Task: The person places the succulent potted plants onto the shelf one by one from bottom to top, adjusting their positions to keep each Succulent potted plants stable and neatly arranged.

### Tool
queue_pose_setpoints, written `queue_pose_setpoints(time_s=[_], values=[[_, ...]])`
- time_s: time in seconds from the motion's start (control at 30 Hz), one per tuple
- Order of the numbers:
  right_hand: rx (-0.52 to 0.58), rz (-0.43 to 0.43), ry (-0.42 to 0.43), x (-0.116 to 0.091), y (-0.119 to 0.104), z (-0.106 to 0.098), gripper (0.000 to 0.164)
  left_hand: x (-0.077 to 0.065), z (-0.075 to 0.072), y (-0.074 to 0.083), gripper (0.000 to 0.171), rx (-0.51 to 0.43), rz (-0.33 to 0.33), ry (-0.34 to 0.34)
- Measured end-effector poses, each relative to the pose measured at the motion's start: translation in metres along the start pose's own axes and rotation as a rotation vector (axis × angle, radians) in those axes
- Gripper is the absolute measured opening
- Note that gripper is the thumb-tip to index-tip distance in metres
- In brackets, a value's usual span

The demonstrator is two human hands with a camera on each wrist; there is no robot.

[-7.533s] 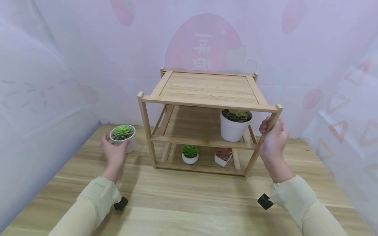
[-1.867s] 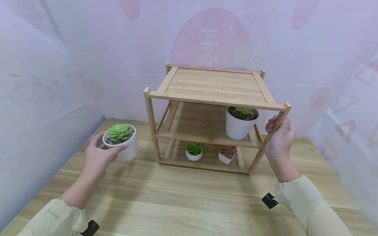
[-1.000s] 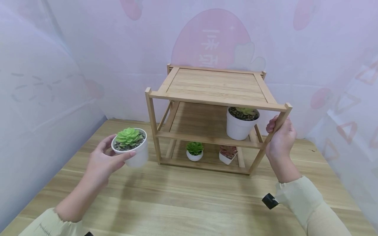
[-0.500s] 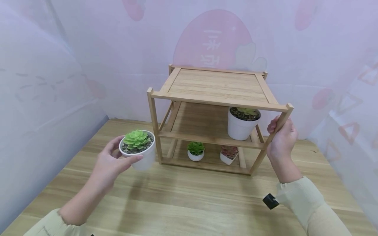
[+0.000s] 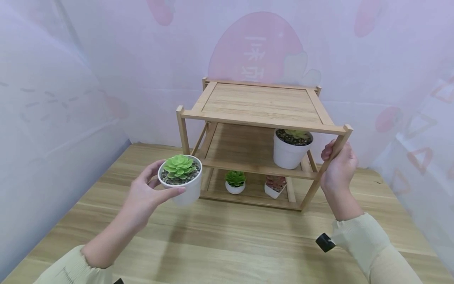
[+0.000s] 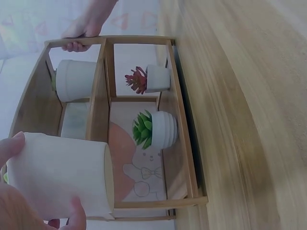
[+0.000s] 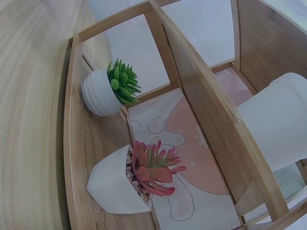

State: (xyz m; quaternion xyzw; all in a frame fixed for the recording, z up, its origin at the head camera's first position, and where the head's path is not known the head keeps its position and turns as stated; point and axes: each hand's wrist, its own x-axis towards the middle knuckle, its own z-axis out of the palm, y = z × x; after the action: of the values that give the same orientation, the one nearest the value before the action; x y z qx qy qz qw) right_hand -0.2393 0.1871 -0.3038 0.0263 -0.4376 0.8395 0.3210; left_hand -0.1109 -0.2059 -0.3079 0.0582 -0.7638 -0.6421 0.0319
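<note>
My left hand (image 5: 149, 193) grips a potted succulent (image 5: 188, 191) in a white pot, thumb on the near side and fingers round the back. The pot is off the table, in front of the wooden shelf's left post. In the left wrist view the white pot (image 6: 62, 175) shows from its side and base. My right hand (image 5: 338, 165) is wrapped round the front right post of the wooden shelf (image 5: 264, 103). A larger white potted plant (image 5: 291, 154) stands on the middle tier at the right.
On the bottom tier sit a small green succulent (image 5: 235, 183) and a red succulent (image 7: 156, 167) in an angular white pot. The light wood table (image 5: 230, 244) spreads in front. Printed white cloth (image 5: 149, 67) hangs behind and at both sides.
The left hand first reached to the pot on the table at the left, then lifted it and carried it rightward to the shelf's left post. The right hand has kept its hold.
</note>
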Motion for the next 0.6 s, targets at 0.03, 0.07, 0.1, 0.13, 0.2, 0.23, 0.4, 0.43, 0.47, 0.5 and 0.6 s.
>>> queue_pose_setpoints(time_s=[0.03, 0.07, 0.1, 0.13, 0.2, 0.23, 0.4, 0.43, 0.47, 0.5, 0.6], values=[[-0.001, 0.0, -0.001, 0.0, 0.0, 0.0, 0.044, 0.0, 0.001, 0.001, 0.1, -0.003, 0.004, -0.003], [-0.003, 0.0, -0.003, 0.0, 0.0, 0.0, 0.044, 0.0, 0.003, 0.002, 0.1, -0.007, 0.008, -0.006], [-0.002, 0.001, -0.004, 0.0, 0.0, 0.0, 0.044, 0.0, 0.004, 0.004, 0.1, -0.012, 0.012, -0.009], [-0.005, 0.0, -0.005, 0.0, 0.001, 0.0, 0.044, 0.001, 0.005, 0.005, 0.099, -0.017, 0.019, -0.014], [-0.005, -0.002, -0.003, 0.0, 0.001, 0.0, 0.044, 0.002, 0.009, 0.007, 0.099, -0.029, 0.029, -0.021], [-0.005, -0.002, -0.002, 0.0, 0.001, 0.0, 0.044, 0.003, 0.01, 0.009, 0.098, -0.032, 0.033, -0.023], [-0.001, 0.0, 0.003, 0.0, 0.0, 0.0, 0.044, 0.004, 0.02, 0.014, 0.096, -0.05, 0.029, -0.023], [-0.002, 0.0, 0.003, 0.001, 0.0, 0.0, 0.044, 0.005, 0.022, 0.015, 0.096, -0.055, 0.025, -0.023], [-0.002, 0.0, 0.004, 0.001, 0.0, 0.0, 0.044, 0.005, 0.025, 0.016, 0.096, -0.063, 0.023, -0.024], [-0.002, -0.001, 0.004, 0.001, 0.0, 0.0, 0.044, 0.005, 0.027, 0.017, 0.095, -0.069, 0.022, -0.027], [-0.001, -0.003, 0.005, 0.001, 0.0, 0.001, 0.045, 0.006, 0.034, 0.019, 0.094, -0.091, 0.032, -0.038]])
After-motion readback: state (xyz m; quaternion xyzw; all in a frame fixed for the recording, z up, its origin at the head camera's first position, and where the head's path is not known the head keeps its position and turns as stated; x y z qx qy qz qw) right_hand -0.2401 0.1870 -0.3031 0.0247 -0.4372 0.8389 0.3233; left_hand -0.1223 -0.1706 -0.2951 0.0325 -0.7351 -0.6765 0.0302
